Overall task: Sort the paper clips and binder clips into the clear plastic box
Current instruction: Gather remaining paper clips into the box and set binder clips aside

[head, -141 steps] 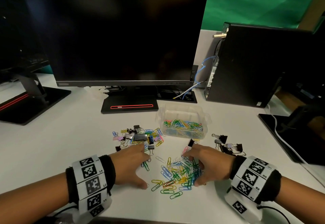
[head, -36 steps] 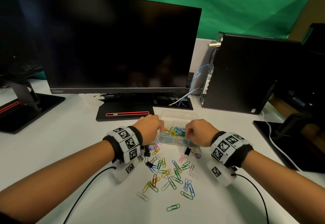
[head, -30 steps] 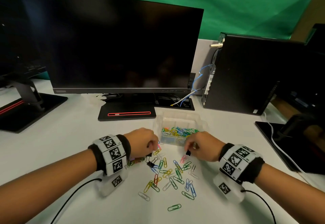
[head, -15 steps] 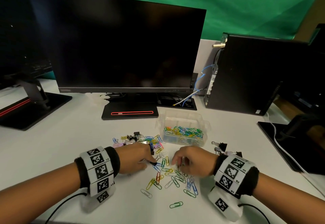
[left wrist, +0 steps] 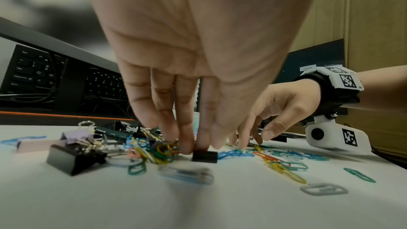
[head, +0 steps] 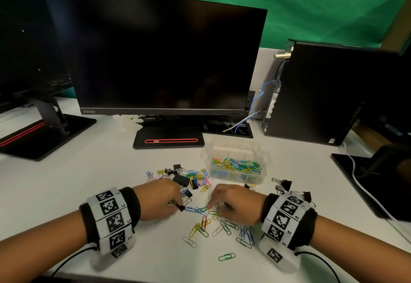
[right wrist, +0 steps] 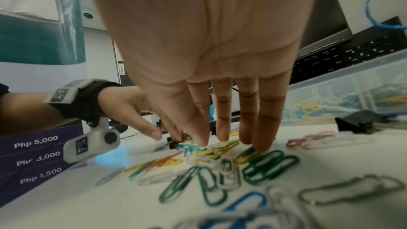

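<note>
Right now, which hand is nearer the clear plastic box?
Right. The right hand sits just in front of the clear plastic box, slightly to its left; the left hand lies farther left, beyond the clip pile.

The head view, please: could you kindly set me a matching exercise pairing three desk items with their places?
1. clear plastic box
2. small black binder clip
3. lone green paper clip

A. alone, nearest the front edge of the desk
B. holds a heap of paper clips
C. at the fingertips of the left hand

Pairs: 1-B, 2-C, 3-A
</note>
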Action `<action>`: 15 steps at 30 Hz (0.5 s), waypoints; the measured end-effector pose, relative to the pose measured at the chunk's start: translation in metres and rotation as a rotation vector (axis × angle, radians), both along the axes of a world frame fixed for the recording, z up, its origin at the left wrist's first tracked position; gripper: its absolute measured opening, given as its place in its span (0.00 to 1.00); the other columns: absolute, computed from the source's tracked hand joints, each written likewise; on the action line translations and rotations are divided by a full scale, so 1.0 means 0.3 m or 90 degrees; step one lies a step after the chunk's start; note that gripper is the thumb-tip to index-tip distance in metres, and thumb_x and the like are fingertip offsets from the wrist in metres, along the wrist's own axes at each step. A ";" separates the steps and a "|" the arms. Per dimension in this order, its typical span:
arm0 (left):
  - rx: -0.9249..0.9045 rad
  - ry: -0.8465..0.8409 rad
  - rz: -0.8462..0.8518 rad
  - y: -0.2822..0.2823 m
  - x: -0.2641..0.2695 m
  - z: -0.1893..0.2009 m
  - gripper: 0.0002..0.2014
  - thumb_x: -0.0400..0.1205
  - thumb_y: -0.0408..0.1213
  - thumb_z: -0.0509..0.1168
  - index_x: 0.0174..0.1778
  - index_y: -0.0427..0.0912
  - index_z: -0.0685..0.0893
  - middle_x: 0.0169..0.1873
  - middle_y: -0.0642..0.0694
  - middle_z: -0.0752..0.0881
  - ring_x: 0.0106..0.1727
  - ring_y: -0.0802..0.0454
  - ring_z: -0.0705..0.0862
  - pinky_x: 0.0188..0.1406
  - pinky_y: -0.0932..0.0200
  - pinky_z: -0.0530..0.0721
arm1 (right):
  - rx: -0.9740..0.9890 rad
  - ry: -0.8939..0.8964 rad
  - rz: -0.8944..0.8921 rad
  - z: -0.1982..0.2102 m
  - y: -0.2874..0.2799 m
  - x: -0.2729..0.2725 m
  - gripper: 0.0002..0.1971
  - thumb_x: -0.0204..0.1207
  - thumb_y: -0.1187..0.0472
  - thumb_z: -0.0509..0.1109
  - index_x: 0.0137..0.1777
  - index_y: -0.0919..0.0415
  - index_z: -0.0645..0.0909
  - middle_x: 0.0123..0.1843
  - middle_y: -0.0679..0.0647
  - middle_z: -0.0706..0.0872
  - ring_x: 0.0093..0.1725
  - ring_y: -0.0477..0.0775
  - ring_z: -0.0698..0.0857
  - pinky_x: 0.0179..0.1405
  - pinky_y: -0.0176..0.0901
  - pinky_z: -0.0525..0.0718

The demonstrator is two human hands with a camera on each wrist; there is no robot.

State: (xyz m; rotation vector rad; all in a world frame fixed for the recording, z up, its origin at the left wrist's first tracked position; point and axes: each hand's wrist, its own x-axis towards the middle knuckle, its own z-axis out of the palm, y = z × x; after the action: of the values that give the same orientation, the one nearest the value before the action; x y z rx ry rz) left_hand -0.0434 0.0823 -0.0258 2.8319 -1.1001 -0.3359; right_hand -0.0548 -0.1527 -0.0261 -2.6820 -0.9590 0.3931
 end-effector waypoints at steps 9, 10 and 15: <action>-0.010 -0.022 0.031 -0.010 -0.003 -0.014 0.08 0.78 0.44 0.63 0.48 0.48 0.84 0.41 0.58 0.77 0.43 0.60 0.73 0.50 0.63 0.75 | -0.040 -0.030 0.122 -0.014 0.056 -0.033 0.23 0.79 0.68 0.58 0.74 0.56 0.74 0.75 0.56 0.73 0.69 0.61 0.72 0.71 0.46 0.65; -0.006 -0.023 0.035 -0.015 -0.004 -0.015 0.07 0.77 0.43 0.62 0.46 0.48 0.83 0.39 0.59 0.76 0.42 0.61 0.72 0.50 0.62 0.74 | -0.038 -0.023 0.130 -0.011 0.058 -0.034 0.23 0.79 0.69 0.57 0.73 0.58 0.75 0.75 0.55 0.74 0.70 0.61 0.72 0.70 0.44 0.65; 0.017 0.000 0.051 -0.015 0.001 -0.014 0.02 0.76 0.39 0.62 0.38 0.51 0.78 0.36 0.59 0.76 0.41 0.59 0.73 0.42 0.65 0.71 | -0.011 0.017 0.113 -0.004 0.007 -0.023 0.19 0.79 0.68 0.60 0.68 0.59 0.81 0.73 0.49 0.78 0.70 0.52 0.75 0.70 0.35 0.66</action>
State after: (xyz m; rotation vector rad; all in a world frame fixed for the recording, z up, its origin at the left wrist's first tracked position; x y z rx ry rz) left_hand -0.0431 0.0779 -0.0301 2.8895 -0.9863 -0.3457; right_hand -0.0618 -0.1506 -0.0272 -2.6083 -1.1965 0.4736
